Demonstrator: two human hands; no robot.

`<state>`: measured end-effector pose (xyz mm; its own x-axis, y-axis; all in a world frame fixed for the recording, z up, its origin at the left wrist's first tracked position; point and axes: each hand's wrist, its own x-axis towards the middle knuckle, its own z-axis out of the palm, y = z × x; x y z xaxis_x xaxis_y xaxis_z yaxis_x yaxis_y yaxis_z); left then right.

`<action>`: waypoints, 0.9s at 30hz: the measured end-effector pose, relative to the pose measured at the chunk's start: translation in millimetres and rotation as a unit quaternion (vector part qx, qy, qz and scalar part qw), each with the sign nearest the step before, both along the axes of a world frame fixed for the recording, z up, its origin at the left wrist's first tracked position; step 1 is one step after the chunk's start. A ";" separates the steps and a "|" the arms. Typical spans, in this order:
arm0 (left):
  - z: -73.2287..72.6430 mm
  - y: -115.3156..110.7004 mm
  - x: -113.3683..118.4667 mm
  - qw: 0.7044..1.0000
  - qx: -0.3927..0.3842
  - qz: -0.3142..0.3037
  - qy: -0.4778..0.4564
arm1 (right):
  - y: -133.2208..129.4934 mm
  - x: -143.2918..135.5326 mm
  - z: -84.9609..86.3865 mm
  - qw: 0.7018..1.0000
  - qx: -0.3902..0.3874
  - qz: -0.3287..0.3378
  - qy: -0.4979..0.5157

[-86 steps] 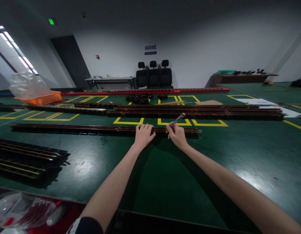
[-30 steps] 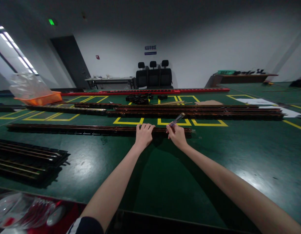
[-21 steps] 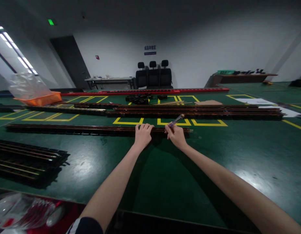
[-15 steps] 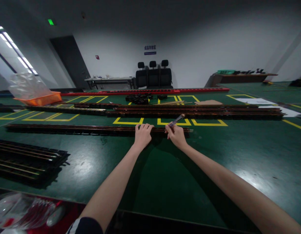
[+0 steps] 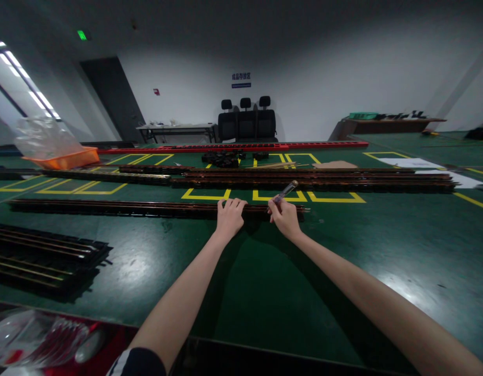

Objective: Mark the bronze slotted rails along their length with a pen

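A long dark rail [image 5: 119, 208] with copper-coloured strips lies across the green table in front of me. My left hand [image 5: 230, 215] rests on it, fingers bent over its far side and gripping it. Close to the rail's right end, my right hand [image 5: 285, 216] pinches a slim pen [image 5: 285, 192] with a see-through barrel. Its back end points up and to the right, while the tip is hidden behind my fingers, over the rail. I cannot tell whether the tip touches the strips.
Behind the rail lies a bundle of similar rails [image 5: 323, 180]. More rails [image 5: 37, 256] are stacked at the near left. An orange tray [image 5: 79, 157] holding clear plastic bags stands at the back left. Small black parts [image 5: 221, 157] and white paper [image 5: 401, 162] lie farther back.
My right hand and the pen have shifted slightly to the right, and the pen's back end is a little higher. My left hand and the rail have stayed in place.
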<state>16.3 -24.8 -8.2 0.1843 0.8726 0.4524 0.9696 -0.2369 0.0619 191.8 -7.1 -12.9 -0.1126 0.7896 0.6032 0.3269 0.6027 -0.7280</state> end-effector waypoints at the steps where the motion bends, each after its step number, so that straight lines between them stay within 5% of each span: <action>1: 0.4 -0.3 0.4 1.000 -0.001 0.001 0.001 | -0.3 -0.2 0.1 1.000 0.000 0.002 0.000; 27: 1.7 -0.4 -4.5 0.999 -0.024 -0.005 -0.028 | -2.9 -0.8 1.6 0.999 0.032 -0.014 -0.026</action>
